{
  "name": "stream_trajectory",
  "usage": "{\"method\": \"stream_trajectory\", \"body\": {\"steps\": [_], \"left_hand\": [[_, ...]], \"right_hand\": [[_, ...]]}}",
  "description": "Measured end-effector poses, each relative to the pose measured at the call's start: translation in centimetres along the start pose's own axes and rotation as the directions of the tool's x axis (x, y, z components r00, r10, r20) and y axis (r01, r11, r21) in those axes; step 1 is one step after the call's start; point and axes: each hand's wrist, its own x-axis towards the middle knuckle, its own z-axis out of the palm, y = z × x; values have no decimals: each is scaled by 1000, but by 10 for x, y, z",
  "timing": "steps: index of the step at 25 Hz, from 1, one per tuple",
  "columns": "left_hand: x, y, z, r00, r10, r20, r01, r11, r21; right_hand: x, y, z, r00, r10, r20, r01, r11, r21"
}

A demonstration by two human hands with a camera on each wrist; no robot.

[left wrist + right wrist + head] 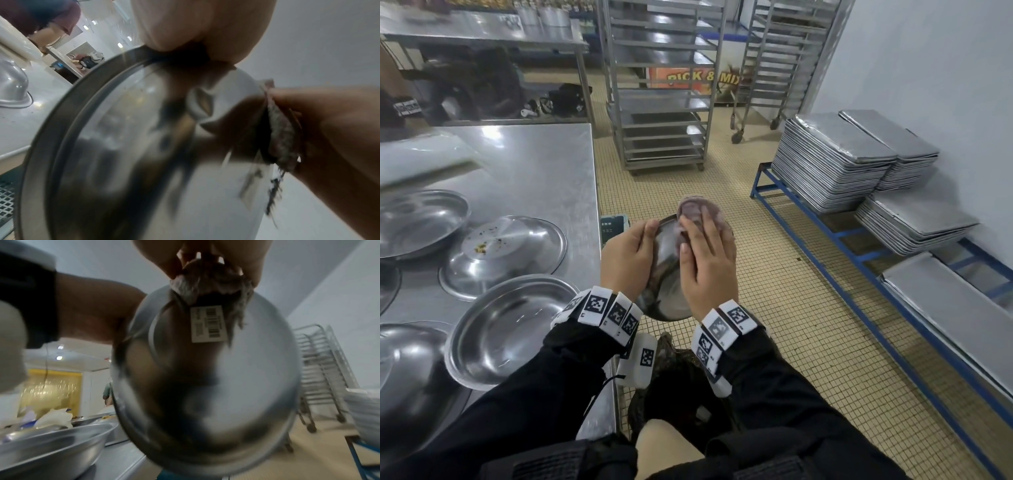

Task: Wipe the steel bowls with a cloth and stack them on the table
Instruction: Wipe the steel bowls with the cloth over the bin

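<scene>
A steel bowl [664, 274] is held on edge in the air, just off the right side of the table. My left hand [630, 253] grips its left rim, thumb on the near face. My right hand [705, 253] lies over the bowl's other side and holds a pinkish-grey cloth [693, 209] against the steel. In the left wrist view the bowl [123, 146] fills the frame and the cloth [281, 129] is squeezed under the right hand [333, 129]. In the right wrist view the bunched cloth [205, 283] and its barcode tag [207, 323] lie on the bowl [226, 386].
Several steel bowls lie on the steel table [544, 171]: an upturned one with crumbs [503, 253] and an empty one [510, 329] near my left arm. Stacked baking trays [835, 161] sit on a blue rack [825, 236] at the right. Wheeled tray racks [664, 102] stand ahead.
</scene>
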Motion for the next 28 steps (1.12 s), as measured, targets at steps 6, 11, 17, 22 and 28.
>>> {"method": "stream_trajectory", "body": {"steps": [6,11,17,22,28], "left_hand": [[-1,-3,-6,995,-86,-44,78,984,-161],[-4,-14,-10,975,-221,12,213,923,-320],[-21,-28,-9,932,-276,233,338,895,-293],[-17,-10,-4,922,-120,368,209,955,-211],[-3,2,-1,965,-108,239,145,979,-146]], "right_hand": [[21,27,-13,812,568,137,-569,717,403],[0,54,-15,663,687,296,-672,372,640],[10,64,-37,835,524,170,-547,751,370],[27,66,-35,936,223,272,-264,956,125],[30,52,-21,986,10,166,-43,980,197]]}}
